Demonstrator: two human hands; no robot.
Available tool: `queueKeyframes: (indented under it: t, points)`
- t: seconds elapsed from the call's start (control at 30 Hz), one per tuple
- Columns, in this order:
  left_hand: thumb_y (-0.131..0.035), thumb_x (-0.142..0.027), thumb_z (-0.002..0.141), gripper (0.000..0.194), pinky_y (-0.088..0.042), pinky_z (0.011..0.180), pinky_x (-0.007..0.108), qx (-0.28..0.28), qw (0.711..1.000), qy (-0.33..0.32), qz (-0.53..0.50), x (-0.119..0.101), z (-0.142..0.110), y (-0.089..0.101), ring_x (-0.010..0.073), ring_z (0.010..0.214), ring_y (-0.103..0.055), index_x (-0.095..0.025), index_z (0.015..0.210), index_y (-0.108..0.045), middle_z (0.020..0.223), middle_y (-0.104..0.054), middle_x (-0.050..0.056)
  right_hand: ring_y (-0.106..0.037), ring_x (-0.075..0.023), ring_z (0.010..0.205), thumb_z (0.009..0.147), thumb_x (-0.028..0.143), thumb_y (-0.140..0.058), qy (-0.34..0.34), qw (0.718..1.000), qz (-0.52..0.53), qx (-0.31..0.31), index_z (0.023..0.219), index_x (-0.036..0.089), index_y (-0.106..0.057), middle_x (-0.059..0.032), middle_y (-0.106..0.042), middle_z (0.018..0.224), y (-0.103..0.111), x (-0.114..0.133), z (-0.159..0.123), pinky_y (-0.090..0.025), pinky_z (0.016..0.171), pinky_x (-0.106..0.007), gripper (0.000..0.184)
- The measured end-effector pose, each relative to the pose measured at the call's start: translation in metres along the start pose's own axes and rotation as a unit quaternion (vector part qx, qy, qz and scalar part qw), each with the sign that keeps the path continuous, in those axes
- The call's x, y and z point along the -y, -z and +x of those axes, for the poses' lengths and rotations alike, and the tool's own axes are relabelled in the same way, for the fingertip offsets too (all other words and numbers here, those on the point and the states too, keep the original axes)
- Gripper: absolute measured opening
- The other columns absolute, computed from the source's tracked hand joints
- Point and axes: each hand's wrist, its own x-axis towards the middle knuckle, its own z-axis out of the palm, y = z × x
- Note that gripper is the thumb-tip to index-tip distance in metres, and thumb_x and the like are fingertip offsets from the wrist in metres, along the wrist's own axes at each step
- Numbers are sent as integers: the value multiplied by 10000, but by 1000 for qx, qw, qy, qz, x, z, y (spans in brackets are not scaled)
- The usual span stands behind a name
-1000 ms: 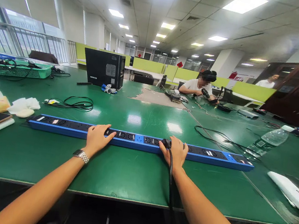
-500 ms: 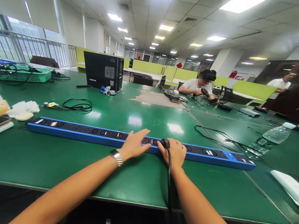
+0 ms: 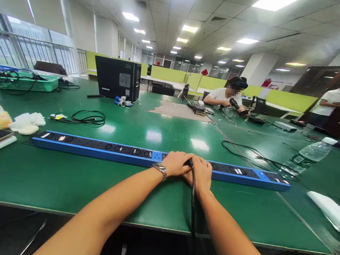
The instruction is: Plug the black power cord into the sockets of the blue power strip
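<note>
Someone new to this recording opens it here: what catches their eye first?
Probably the long blue power strip across the green table, with the left hand and right hand meeting right of its middle. A black cord runs from between them over the near edge. Beyond, the black computer tower stands out at the far left.

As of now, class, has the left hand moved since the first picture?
Yes: against the blue power strip, the left hand has moved rightward, up to the right hand.
</note>
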Motion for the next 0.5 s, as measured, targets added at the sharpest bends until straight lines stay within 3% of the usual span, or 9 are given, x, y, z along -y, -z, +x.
queueKeyframes:
  t: [0.27,0.5]
  points:
    - [-412,-239,952,256,-451,930,405,-36,996,43,66,-10,0,-13,252,1059,-604,-184,1186,-498,1099,-649,111,-512,-258,1110,783,202,-519,18,999,-16,-22,1206,224,-567,-63,-662,1192,-4,-2,-1,-225,1053,-428,427]
    - [-360,-251,987,316,-492,835,312,-117,990,72,17,-25,4,-6,212,1000,-628,-177,1288,-423,1138,-624,99,-525,-261,1097,815,263,-517,24,999,-28,-29,1186,198,-584,-79,-676,1145,-10,-6,-1,-228,1056,-434,383]
